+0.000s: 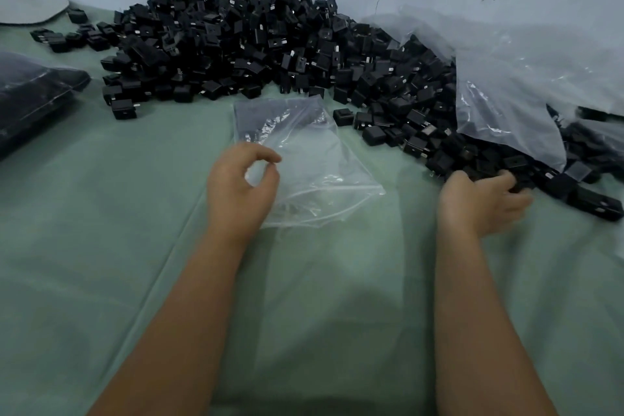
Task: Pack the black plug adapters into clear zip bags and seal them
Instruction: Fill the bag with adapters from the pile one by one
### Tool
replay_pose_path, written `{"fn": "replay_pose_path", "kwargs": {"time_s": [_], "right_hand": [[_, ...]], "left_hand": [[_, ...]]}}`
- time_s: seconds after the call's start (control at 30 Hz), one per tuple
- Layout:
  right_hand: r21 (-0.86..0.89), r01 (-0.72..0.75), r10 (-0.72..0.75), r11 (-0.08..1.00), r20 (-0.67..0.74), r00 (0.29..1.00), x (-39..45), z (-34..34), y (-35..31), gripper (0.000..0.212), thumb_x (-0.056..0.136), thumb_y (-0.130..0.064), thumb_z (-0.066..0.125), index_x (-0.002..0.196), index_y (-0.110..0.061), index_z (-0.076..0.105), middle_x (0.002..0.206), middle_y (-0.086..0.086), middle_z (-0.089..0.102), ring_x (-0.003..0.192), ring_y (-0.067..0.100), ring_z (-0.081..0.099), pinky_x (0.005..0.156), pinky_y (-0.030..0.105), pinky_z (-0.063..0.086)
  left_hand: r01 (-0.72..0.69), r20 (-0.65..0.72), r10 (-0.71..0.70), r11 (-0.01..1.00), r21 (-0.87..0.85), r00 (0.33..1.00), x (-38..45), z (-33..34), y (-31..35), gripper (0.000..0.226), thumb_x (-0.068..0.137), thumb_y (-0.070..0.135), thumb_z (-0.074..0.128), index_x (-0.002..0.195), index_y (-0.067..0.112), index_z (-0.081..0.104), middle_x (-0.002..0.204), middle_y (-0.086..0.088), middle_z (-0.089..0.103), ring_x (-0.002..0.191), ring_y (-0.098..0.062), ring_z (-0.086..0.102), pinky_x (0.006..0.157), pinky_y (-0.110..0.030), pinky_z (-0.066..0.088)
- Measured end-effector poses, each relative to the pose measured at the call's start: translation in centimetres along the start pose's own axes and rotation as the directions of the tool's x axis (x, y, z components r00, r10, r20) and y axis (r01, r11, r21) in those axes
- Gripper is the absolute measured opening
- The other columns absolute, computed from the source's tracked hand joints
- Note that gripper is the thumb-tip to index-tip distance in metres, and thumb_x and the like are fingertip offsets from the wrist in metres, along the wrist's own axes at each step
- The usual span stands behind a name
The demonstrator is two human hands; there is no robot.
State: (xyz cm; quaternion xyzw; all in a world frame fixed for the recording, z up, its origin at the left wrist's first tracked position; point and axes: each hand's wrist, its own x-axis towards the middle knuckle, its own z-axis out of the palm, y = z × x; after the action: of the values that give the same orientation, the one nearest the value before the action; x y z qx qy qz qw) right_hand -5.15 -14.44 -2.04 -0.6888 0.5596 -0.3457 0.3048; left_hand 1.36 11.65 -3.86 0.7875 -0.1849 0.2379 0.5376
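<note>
While the left hand (241,186) pinches the bag (304,159) mouth, hold it wide. The right hand (486,201) curls around adapters (516,184) at the pile (256,44) edge; gather few, to avoid spills.

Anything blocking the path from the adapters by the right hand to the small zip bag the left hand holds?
Nothing visible does. The right hand is on adapters at the pile's edge; only bare green cloth lies between them and the zip bag, pinched by the left hand.

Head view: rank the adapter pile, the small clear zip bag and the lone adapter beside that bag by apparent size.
1. adapter pile
2. small clear zip bag, pinched by the left hand
3. lone adapter
</note>
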Motion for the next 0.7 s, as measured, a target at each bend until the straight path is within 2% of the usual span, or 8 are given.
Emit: {"fn": "replay_pose_path", "kwargs": {"time_s": [0.03,0.1,0.23,0.37,0.47,0.53,0.6,0.7], "right_hand": [[-0.11,-0.018,0.031,0.994,0.116,0.993,0.3,0.3,0.2,0.062,0.081,-0.022,0.05,0.14,-0.009,0.036,0.149,0.018,0.029,0.134,0.035,0.028,0.111,0.04,0.02],[-0.235,0.116,-0.046,0.965,0.283,0.958,-0.1,1.5,-0.1,0.064,0.087,-0.026,0.045,0.146,-0.01,0.026,0.149,0.02,0.031,0.137,0.035,0.027,0.112,0.042,0.018],[-0.236,0.397,-0.238,0.887,0.502,0.831,-2.0,4.0,-1.0,0.06,0.091,-0.027,0.04,0.15,-0.027,0.025,0.153,0.019,0.023,0.142,0.032,0.018,0.117,0.042,0.011],[-0.074,0.456,-0.388,0.887,0.416,0.822,-2.1,4.1,-0.1,0.067,0.087,-0.018,0.049,0.15,-0.02,0.027,0.142,0.01,0.045,0.132,0.03,0.035,0.112,0.043,0.028],[0.086,0.391,-0.397,0.916,0.32,0.86,-2.0,3.8,0.5,0.061,0.083,-0.01,0.057,0.141,-0.016,0.04,0.134,0.005,0.052,0.122,0.026,0.047,0.103,0.042,0.041],[0.18,0.342,-0.383,0.922,0.309,0.87,-1.9,3.8,0.7,0.05,0.083,-0.007,0.059,0.132,-0.016,0.05,0.126,0.002,0.056,0.109,0.021,0.056,0.093,0.035,0.047],[0.237,0.33,-0.392,0.914,0.297,0.871,-2.1,3.9,0.7,0.043,0.083,-0.008,0.061,0.125,-0.018,0.056,0.117,0.0,0.058,0.095,0.015,0.059,0.082,0.026,0.046],[0.378,0.34,-0.438,0.861,0.212,0.874,-3.0,3.5,-0.3,0.037,0.081,-0.009,0.065,0.116,-0.022,0.06,0.109,-0.005,0.057,0.09,0.008,0.055,0.08,0.019,0.045]], "left_hand": [[-0.019,0.089,0.019,1.0,0.008,0.996,-0.1,0.3,0.0,0.017,0.079,0.014,0.058,0.087,0.025,0.067,0.089,0.021,0.061,0.091,-0.002,0.056,0.087,-0.009,0.038],[-0.021,0.253,0.001,0.997,0.077,0.967,-0.1,0.7,-0.4,0.02,0.078,0.023,0.057,0.093,0.031,0.066,0.092,0.02,0.061,0.094,-0.002,0.055,0.087,-0.013,0.04],[-0.069,0.48,-0.063,0.965,0.252,0.875,0.0,1.0,-0.9,0.032,0.08,0.045,0.051,0.107,0.036,0.063,0.096,0.017,0.061,0.096,-0.006,0.053,0.087,-0.036,0.049],[-0.046,0.544,-0.067,0.981,0.191,0.837,0.0,0.4,-0.8,0.057,0.071,0.07,0.057,0.122,0.043,0.052,0.099,0.019,0.06,0.099,-0.002,0.053,0.088,-0.028,0.048],[-0.024,0.611,-0.08,0.987,0.159,0.787,0.0,-0.1,-0.9,0.078,0.061,0.066,0.073,0.13,0.049,0.041,0.104,0.021,0.058,0.103,0.002,0.052,0.087,-0.016,0.042],[-0.055,0.627,-0.051,0.987,0.148,0.777,0.2,-0.3,-0.9,0.066,0.065,0.051,0.081,0.122,0.049,0.048,0.104,0.02,0.059,0.103,0.003,0.052,0.085,-0.014,0.041],[-0.084,0.59,-0.022,0.985,0.151,0.807,0.3,-0.5,-0.9,0.044,0.073,0.032,0.082,0.109,0.043,0.059,0.102,0.021,0.062,0.099,0.0,0.053,0.085,-0.017,0.042],[-0.087,0.528,-0.024,0.979,0.185,0.849,0.4,-1.0,-0.8,0.016,0.081,0.025,0.077,0.092,0.034,0.07,0.095,0.017,0.064,0.096,-0.008,0.055,0.084,-0.023,0.041]]}}
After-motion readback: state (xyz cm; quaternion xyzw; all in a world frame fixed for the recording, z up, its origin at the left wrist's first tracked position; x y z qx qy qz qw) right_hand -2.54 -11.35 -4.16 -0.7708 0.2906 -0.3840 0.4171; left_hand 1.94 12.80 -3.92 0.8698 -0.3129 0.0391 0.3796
